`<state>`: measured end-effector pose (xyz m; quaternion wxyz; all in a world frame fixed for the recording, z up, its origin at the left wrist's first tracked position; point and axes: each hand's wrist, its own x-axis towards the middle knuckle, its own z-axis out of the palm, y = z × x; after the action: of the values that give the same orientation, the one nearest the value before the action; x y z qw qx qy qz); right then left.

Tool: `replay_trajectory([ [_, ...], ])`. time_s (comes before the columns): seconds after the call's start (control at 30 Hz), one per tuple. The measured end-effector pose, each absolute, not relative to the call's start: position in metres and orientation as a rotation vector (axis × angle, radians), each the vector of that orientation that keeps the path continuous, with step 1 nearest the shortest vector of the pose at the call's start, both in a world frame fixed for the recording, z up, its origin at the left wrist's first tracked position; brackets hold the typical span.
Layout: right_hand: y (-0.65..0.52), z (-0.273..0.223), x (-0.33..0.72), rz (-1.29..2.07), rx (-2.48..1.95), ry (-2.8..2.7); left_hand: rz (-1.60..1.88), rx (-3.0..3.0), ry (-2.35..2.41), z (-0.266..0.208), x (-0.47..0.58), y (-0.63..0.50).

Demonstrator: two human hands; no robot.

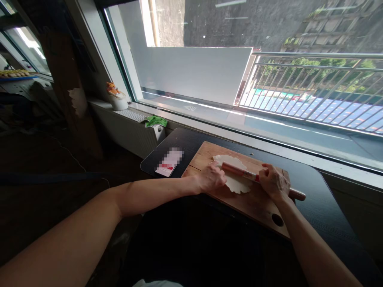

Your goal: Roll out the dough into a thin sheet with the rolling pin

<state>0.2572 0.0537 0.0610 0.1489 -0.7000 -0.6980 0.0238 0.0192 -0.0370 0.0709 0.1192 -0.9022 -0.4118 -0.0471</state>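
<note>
A thin, pale sheet of dough (239, 185) with a ragged edge lies on a wooden board (254, 209). Across it rests a wooden rolling pin (235, 169), slanting down to the right. My left hand (212, 178) is closed at the pin's left end, knuckles up, beside the dough's left edge; the fingers hide that end. Around the right part of the pin my right hand (273, 181) is closed, and a brown handle sticks out beyond it.
The board lies on a dark table (320, 199). A phone (169, 162) with a lit, blurred screen is left of the board. By the window, a white pot (119, 101) and a green cloth (156, 120) sit over a radiator (131, 129). A railing (311, 87) shows outside.
</note>
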Motion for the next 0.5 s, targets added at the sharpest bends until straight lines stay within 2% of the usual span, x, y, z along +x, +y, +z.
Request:
replay_trajectory([
  [0.17,0.040,0.059,0.257,0.081,-1.996,-2.021,0.050,-2.783,-1.566,0.099,0.019,-0.045],
  [0.3,0.043,0.065,0.251,0.134,-2.025,-2.015,-0.348,-2.571,-1.948,0.120,0.041,-0.002],
  [0.37,0.047,0.067,0.249,0.173,-2.027,-1.980,-0.456,-2.503,-1.999,0.117,0.056,0.018],
  [0.5,0.048,0.061,0.253,0.173,-1.962,-1.983,-0.454,-2.520,-1.993,0.084,0.078,0.021],
])
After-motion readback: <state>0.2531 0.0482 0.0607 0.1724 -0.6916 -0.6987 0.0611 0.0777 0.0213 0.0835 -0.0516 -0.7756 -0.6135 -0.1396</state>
